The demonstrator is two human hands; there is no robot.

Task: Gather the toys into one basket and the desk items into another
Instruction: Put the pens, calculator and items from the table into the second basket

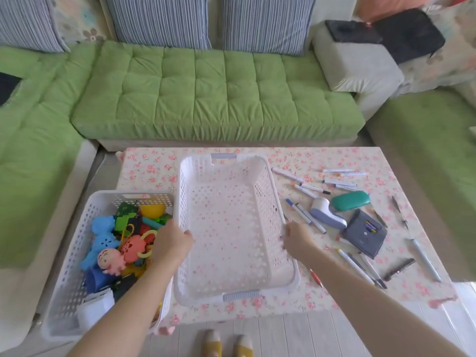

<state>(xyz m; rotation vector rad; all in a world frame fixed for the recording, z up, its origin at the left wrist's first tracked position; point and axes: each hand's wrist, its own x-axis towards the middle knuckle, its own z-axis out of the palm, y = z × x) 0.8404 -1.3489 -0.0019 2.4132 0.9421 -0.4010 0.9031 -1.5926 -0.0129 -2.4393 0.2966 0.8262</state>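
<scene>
An empty white perforated basket (265, 202) lies in the middle of the flowered table. My left hand (171, 242) grips its left rim and my right hand (296, 238) grips its right rim. A second white basket (85, 220) at the left holds several toys, among them a pink doll (110, 261), a blue figure (103, 225) and a yellow piece (152, 210). To the right of the empty basket lie desk items: several pens (306, 186), a green case (350, 200), a white and purple device (325, 213), a dark calculator (364, 233).
The table (149, 163) stands in front of a green sofa (206, 94). More pens (360, 269) and a black clip (399, 269) lie near the table's right front edge. A red pen (316, 278) lies by the basket's right front corner. My yellow slippers (226, 343) show below.
</scene>
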